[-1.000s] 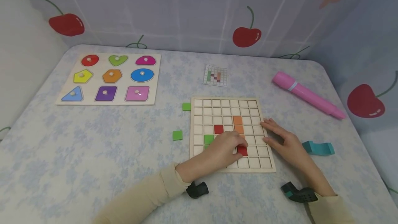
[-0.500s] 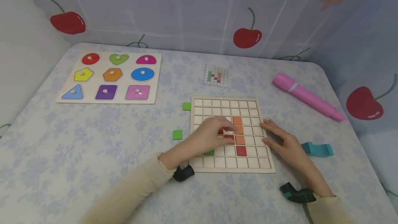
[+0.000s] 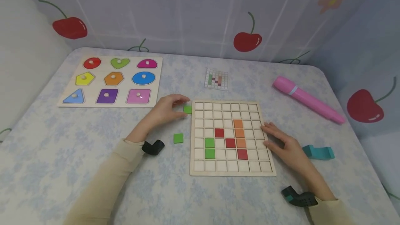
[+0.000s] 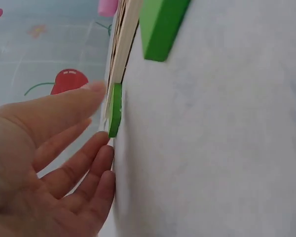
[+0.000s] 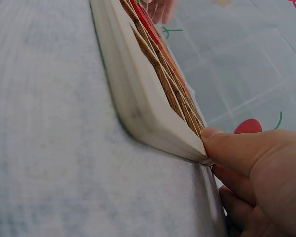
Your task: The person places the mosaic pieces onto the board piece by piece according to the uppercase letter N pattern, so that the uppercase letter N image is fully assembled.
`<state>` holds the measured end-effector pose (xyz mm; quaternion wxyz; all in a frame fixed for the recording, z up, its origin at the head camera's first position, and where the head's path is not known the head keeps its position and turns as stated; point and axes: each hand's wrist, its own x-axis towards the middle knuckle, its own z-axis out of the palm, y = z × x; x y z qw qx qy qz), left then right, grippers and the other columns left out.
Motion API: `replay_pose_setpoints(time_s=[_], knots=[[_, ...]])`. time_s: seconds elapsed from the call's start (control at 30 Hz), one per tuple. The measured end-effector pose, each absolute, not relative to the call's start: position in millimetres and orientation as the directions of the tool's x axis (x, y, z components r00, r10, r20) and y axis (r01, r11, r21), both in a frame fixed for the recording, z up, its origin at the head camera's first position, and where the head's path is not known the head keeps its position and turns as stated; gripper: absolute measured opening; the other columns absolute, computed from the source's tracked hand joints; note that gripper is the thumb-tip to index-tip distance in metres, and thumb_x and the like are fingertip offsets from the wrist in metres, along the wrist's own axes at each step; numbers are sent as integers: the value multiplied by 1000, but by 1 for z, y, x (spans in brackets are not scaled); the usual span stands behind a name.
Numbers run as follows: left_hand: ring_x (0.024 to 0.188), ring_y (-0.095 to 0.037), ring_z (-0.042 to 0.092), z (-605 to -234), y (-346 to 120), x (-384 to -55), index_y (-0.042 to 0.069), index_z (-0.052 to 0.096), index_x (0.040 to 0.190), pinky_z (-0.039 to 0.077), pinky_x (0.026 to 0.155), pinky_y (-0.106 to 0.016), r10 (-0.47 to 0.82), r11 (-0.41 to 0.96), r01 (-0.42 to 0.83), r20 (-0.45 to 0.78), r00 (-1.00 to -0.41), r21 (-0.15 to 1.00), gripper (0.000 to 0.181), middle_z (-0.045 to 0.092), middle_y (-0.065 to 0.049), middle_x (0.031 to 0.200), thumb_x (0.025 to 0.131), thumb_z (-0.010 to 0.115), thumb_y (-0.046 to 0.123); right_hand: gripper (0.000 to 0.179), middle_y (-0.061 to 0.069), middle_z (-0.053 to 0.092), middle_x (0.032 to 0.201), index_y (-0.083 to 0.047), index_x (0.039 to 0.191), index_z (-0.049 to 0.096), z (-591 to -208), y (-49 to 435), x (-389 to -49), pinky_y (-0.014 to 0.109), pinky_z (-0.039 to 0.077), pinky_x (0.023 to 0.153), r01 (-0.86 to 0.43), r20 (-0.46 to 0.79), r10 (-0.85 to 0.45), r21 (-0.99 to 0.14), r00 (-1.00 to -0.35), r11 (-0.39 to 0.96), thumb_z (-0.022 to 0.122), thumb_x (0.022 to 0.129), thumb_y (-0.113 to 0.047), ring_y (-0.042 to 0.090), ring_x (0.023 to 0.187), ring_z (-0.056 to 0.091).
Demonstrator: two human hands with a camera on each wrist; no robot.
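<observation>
A wooden grid board (image 3: pixel 200 166) lies in the middle of the table, with red tiles (image 3: pixel 219 133), orange tiles (image 3: pixel 239 133) and two green tiles (image 3: pixel 209 142) set in its squares. Off its left edge, my left hand (image 3: pixel 165 110) reaches around a loose green tile (image 3: pixel 187 109). Thumb and fingers stand apart about that tile (image 4: pixel 116 111) in the left wrist view; contact is unclear. Another loose green tile (image 3: pixel 178 138) lies nearer me. My right hand (image 3: pixel 289 148) rests its thumb and fingertips against the board's right edge, seen close in the right wrist view.
A small pattern card (image 3: pixel 216 78) lies behind the board. At the back left is a knobbed shape puzzle (image 3: pixel 122 89). A pink marker-shaped object (image 3: pixel 309 99) lies at the right, and a teal curved block (image 3: pixel 318 152) beside my right hand.
My left hand has left the board's middle and moved left and away from me to the far loose green tile, uncovering the tiles on the board. My right hand has stayed at the edge.
</observation>
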<state>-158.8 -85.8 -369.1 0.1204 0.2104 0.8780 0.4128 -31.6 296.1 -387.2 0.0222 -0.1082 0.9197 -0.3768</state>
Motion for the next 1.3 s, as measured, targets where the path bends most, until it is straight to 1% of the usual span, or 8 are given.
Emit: replay_pose_setpoints(time_s=[0.07, 0.17, 0.33, 0.6, 0.7, 0.8, 1.07, 1.3], knots=[[110, -22, 52, -371, -85, -161, 3, 60, 121, 39, 96, -34, 490, 572, 288, -38, -871, 768, 43, 58, -10, 118, 80, 74, 7, 49, 14, 35, 145, -9, 137, 49, -388, 295, -31, 46, 26, 102, -178, 40, -210, -696, -977, 696, 63, 91, -17, 32, 136, 22], [104, -22, 54, -375, -83, -164, 2, 63, 116, 41, 92, -34, 504, 581, 324, -17, -864, 747, 36, 60, -10, 113, 81, 72, 5, 49, 15, 36, 145, -9, 137, 49, -389, 295, -31, 49, 25, 101, -172, 38, -202, -689, -979, 704, 63, 91, -17, 32, 135, 23], [93, -21, 55, -379, -82, -166, 3, 67, 108, 45, 84, -33, 479, 607, 342, 13, -878, 717, 27, 63, -8, 104, 82, 72, 5, 49, 15, 36, 144, -8, 137, 49, -389, 295, -32, 49, 25, 101, -176, 43, -202, -687, -978, 705, 64, 91, -17, 32, 135, 23], [93, -18, 59, -377, -100, -165, 4, 69, 109, 47, 84, -33, 419, 582, 260, -10, -908, 771, 30, 65, -6, 104, 81, 74, 12, 49, 17, 36, 144, -7, 137, 49, -389, 296, -32, 52, 25, 100, -183, 45, -211, -692, -976, 698, 63, 91, -16, 33, 135, 22], [94, -18, 59, -372, -102, -163, 4, 69, 110, 47, 84, -33, 421, 548, 260, 6, -907, 795, 31, 65, -6, 105, 80, 75, 12, 49, 16, 36, 144, -7, 136, 49, -389, 296, -32, 52, 26, 100, -190, 50, -217, -693, -975, 695, 63, 91, -16, 33, 135, 22], [94, -18, 59, -364, -97, -158, 4, 69, 110, 47, 85, -32, 458, 504, 284, 26, -888, 816, 31, 65, -5, 106, 80, 75, 11, 49, 16, 36, 144, -7, 137, 49, -389, 296, -32, 51, 26, 100, -195, 53, -222, -696, -974, 691, 63, 91, -16, 33, 135, 22], [88, -22, 59, -353, -71, -137, 3, 71, 104, 49, 81, -34, 546, 384, 372, 116, -829, 845, 27, 65, -2, 97, 78, 76, 7, 49, 15, 37, 144, -8, 136, 49, -390, 296, -31, 47, 27, 101, -203, 61, -222, -686, -973, 699, 64, 90, -15, 32, 135, 23], [84, -17, 58, -364, -49, -123, 5, 71, 104, 49, 77, -28, 619, 382, 408, 98, -779, 829, 27, 64, 1, 95, 77, 77, 9, 49, 15, 37, 144, -7, 136, 49, -387, 296, -31, 49, 27, 100, -207, 65, -225, -687, -972, 697, 64, 90, -15, 32, 135, 23]])
